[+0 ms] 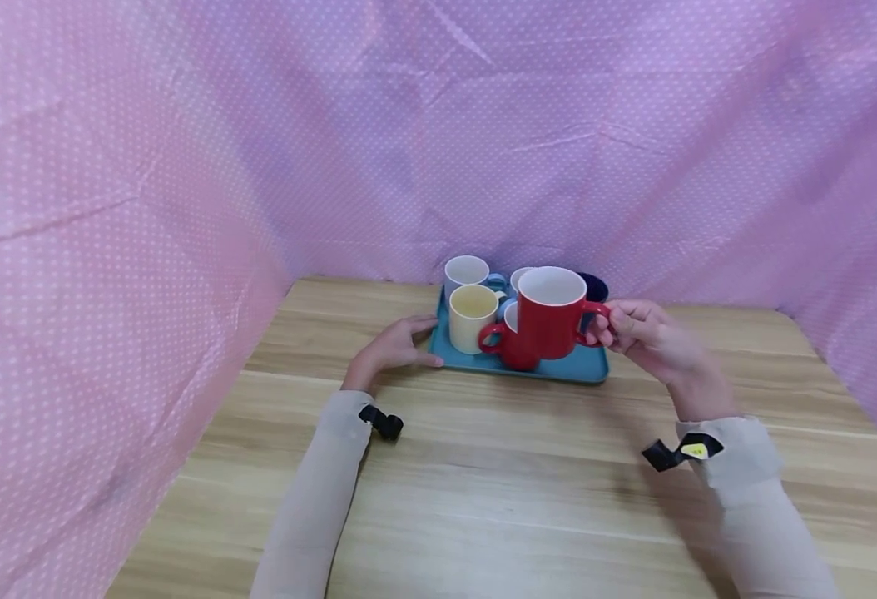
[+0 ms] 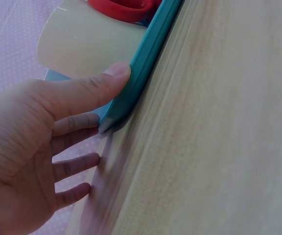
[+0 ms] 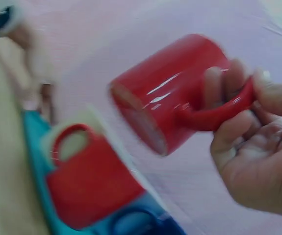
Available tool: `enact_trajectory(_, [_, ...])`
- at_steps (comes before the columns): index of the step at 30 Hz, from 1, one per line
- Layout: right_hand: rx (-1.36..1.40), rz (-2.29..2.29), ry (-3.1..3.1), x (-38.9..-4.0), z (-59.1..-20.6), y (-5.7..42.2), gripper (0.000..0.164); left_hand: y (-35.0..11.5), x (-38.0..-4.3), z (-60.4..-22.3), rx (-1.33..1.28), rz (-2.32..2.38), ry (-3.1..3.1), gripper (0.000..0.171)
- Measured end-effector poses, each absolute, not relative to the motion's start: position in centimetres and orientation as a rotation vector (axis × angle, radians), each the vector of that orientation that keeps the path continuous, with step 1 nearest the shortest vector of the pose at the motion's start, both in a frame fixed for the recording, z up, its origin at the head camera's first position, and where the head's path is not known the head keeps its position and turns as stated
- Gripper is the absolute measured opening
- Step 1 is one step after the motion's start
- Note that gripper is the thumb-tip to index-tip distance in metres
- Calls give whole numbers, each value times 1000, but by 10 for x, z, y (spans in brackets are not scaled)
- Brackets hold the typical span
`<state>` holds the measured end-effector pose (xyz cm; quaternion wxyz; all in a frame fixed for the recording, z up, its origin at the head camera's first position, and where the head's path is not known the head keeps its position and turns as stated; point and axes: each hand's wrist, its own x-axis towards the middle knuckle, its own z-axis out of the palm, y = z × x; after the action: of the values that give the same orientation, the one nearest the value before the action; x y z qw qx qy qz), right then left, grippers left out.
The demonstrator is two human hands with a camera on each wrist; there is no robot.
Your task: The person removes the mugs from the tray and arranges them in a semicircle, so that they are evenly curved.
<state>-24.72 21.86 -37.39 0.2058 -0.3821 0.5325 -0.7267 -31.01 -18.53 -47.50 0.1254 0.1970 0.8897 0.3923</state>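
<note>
By its handle, my right hand (image 1: 651, 339) grips a red mug (image 1: 547, 326) with a white inside, lifted above the teal tray (image 1: 558, 369). The right wrist view shows fingers through and around that handle. A second red mug (image 3: 94, 183) stands on the tray below, its handle toward the left. My left hand (image 1: 397, 345) touches the tray's left front corner with spread, fairly straight fingers; the thumb rests on the rim in the left wrist view. Just beside that hand stands a cream mug (image 1: 472, 324) on the tray.
Also on the tray are a pale mug (image 1: 463, 273) at back left, another pale mug (image 1: 521, 274) partly hidden by the lifted one, and a dark blue mug (image 1: 596, 288) at back right. A pink dotted curtain (image 1: 483, 150) hangs behind the wooden table (image 1: 468, 499).
</note>
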Motion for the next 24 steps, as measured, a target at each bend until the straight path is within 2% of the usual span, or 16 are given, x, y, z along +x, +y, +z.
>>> enact_trajectory(16, [-863,-1980,1519,-226,-396,135,31,-188,-315,-477,628,1161,2530,80])
enact_trajectory(24, [-639,-1828,1727,-221,-409,112,28,-191,-316,-477,674,1231,2496,68])
